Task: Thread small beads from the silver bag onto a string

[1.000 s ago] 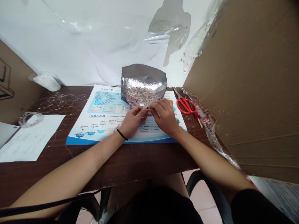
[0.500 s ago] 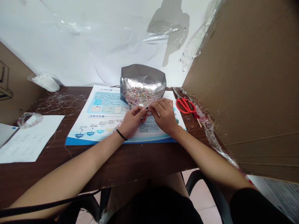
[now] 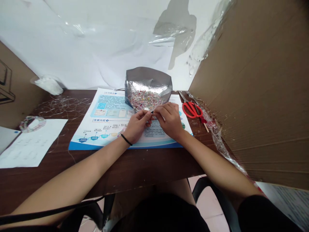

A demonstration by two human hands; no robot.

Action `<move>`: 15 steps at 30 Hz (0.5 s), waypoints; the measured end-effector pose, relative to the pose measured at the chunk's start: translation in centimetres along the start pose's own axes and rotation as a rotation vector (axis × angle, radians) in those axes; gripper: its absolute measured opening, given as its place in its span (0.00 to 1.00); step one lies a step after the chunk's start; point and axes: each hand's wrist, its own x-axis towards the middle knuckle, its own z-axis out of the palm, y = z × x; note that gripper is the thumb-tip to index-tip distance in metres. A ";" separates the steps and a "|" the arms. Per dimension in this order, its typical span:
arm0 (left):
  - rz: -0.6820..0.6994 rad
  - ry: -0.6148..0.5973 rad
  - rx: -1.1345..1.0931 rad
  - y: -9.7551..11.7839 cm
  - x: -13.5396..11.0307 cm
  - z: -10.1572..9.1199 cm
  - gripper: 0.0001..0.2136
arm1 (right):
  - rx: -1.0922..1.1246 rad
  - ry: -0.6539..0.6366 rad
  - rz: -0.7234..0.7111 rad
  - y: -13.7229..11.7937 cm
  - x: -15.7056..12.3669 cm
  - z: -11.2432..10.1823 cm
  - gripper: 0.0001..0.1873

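The left hand [image 3: 137, 126] and right hand [image 3: 170, 120] meet over the printed sheet [image 3: 83, 130], their fingertips close together at a small dark piece [image 3: 152, 112]. The left grip pinches it; whether the right grip, its fingers curled, also grasps it I cannot tell (the 2 hands hide much of it). Just behind stands an open bag [image 3: 148, 73] of mixed beads [image 3: 145, 99]. Red-handled scissors [image 3: 191, 109] lie to the right on the brown surface [image 3: 145, 164]; beaded loops [image 3: 32, 130] and tangled clear strands [image 3: 65, 106] lie left.
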 end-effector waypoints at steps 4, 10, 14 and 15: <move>0.010 -0.008 0.013 0.0 0.0 0.0 0.10 | -0.002 -0.007 -0.003 0.0 0.0 0.1 0.08; 0.011 -0.005 0.012 0.0 0.0 0.0 0.11 | -0.022 0.000 -0.005 0.1 0.0 0.0 0.08; 0.013 -0.013 0.009 0.0 0.0 0.0 0.10 | -0.034 -0.009 -0.021 0.0 0.0 0.1 0.08; 0.013 -0.013 0.010 0.0 0.0 0.0 0.10 | -0.035 -0.008 -0.024 0.0 0.0 0.1 0.09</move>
